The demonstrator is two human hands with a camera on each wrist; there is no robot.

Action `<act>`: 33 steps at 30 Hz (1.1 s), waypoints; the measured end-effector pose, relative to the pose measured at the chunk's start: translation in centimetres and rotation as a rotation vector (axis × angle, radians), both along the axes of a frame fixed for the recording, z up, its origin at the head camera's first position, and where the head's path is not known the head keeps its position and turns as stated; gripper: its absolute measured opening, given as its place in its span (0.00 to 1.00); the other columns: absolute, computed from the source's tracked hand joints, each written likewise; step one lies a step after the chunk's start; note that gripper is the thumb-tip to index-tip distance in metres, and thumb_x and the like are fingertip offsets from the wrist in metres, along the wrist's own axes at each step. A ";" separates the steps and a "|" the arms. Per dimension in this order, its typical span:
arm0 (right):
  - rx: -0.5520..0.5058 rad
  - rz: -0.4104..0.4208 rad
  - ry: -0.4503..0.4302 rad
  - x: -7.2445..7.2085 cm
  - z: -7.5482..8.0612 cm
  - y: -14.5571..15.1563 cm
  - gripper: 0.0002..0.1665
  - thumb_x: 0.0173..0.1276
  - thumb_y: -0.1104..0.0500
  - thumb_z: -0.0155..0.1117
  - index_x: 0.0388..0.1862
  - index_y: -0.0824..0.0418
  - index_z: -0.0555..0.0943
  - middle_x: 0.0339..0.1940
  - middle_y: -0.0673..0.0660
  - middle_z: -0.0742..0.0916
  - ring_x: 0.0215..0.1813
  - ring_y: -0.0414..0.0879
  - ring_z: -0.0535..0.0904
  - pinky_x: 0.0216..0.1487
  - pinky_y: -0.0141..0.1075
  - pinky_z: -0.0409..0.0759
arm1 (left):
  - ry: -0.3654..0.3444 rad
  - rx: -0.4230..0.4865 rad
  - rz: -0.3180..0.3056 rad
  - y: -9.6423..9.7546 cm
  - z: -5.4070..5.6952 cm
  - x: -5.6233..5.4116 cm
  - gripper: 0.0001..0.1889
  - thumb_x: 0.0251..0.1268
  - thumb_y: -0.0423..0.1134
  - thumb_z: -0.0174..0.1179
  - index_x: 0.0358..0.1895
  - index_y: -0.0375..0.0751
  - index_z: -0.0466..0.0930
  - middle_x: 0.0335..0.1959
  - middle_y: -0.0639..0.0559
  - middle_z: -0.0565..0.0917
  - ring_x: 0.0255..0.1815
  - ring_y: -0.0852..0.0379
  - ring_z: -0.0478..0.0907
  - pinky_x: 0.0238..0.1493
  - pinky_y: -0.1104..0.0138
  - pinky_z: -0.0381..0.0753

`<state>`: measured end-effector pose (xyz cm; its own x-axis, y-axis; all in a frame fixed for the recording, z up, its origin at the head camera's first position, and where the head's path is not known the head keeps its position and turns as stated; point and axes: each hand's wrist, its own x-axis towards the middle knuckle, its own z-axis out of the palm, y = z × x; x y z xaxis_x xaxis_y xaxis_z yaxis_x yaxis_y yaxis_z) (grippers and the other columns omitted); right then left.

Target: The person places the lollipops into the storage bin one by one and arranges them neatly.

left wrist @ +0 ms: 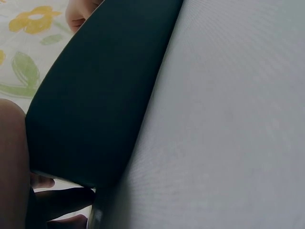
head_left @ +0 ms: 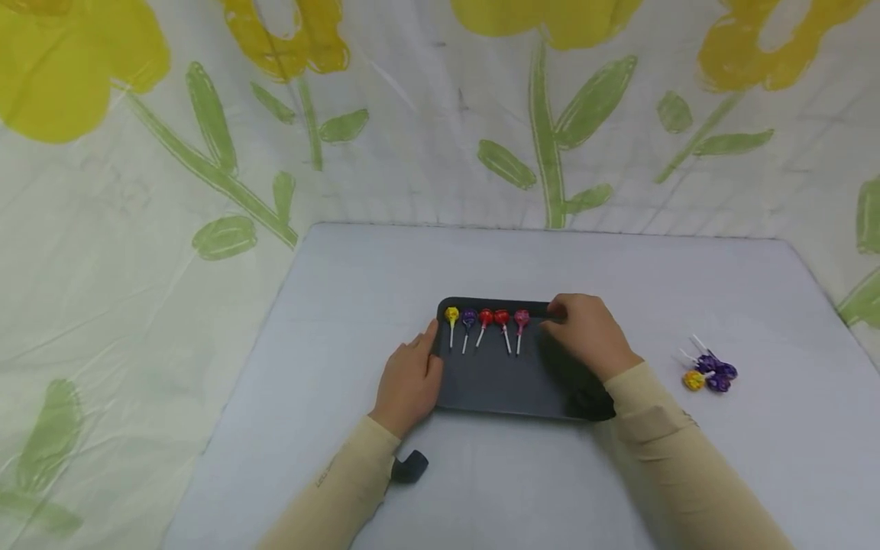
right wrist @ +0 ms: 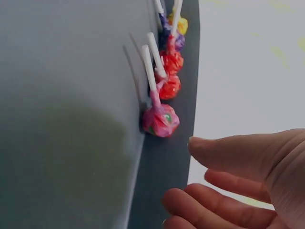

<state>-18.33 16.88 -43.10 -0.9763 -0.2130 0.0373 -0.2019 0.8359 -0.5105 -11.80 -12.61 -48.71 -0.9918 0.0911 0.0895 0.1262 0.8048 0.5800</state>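
Observation:
A dark baking tray [head_left: 509,386] lies on the table in the head view. My left hand [head_left: 410,376] grips its left side, thumb over the edge; in the left wrist view dark tray wall [left wrist: 95,95] fills the middle. Along the far wall several lollipops stand in a row, sticks toward me: yellow [head_left: 451,315], purple [head_left: 469,317], two red [head_left: 493,316] and pink [head_left: 522,317]. My right hand [head_left: 584,332] is over the tray's far right part, near the pink lollipop [right wrist: 162,120]. Its loosely bent fingers [right wrist: 205,205] and thumb are apart with nothing between them.
Right of the tray, a small pile of lollipops with purple [head_left: 719,382] and yellow [head_left: 694,380] wrappers lies on the white table [head_left: 344,305]. A flower-printed curtain [head_left: 426,153] hangs behind the table. A small black piece [head_left: 410,467] sticks out at the left wrist.

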 end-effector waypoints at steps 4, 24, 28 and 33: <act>0.011 -0.009 -0.009 0.2 0.1 0.5 0.17 0.67 0.59 0.72 0.49 0.69 0.87 0.47 0.67 0.91 0.52 0.62 0.86 0.57 0.58 0.82 | 0.001 0.000 -0.001 0.1 0.0 0.0 0.31 0.77 0.38 0.46 0.82 0.41 0.63 0.74 0.43 0.76 0.77 0.44 0.72 0.80 0.47 0.63; 0.027 -0.110 -0.058 2.5 0.9 3.9 0.23 0.71 0.52 0.71 0.57 0.67 0.86 0.50 0.67 0.90 0.51 0.62 0.86 0.51 0.59 0.84 | 0.016 0.029 -0.014 0.3 -0.2 0.0 0.31 0.78 0.38 0.46 0.82 0.41 0.64 0.74 0.42 0.75 0.77 0.44 0.71 0.80 0.46 0.63; -0.020 -0.101 -0.049 2.6 0.8 4.3 0.22 0.71 0.54 0.71 0.55 0.69 0.86 0.50 0.68 0.90 0.52 0.62 0.86 0.53 0.59 0.83 | 0.019 0.021 -0.002 0.1 -0.4 0.0 0.30 0.78 0.38 0.46 0.82 0.41 0.64 0.74 0.42 0.75 0.77 0.45 0.71 0.80 0.46 0.63; -0.053 -0.099 -0.045 2.7 0.7 4.5 0.23 0.72 0.53 0.71 0.54 0.71 0.86 0.49 0.69 0.89 0.51 0.62 0.85 0.53 0.58 0.84 | 0.020 0.028 -0.001 0.0 -0.4 0.0 0.30 0.78 0.37 0.46 0.81 0.41 0.64 0.75 0.42 0.75 0.77 0.44 0.71 0.81 0.46 0.63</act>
<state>-15.61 21.38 -42.38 -0.9935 -0.1140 0.0013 -0.0951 0.8224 -0.5609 -11.84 -12.60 -49.16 -0.9897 0.0891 0.1117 0.1386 0.7883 0.5995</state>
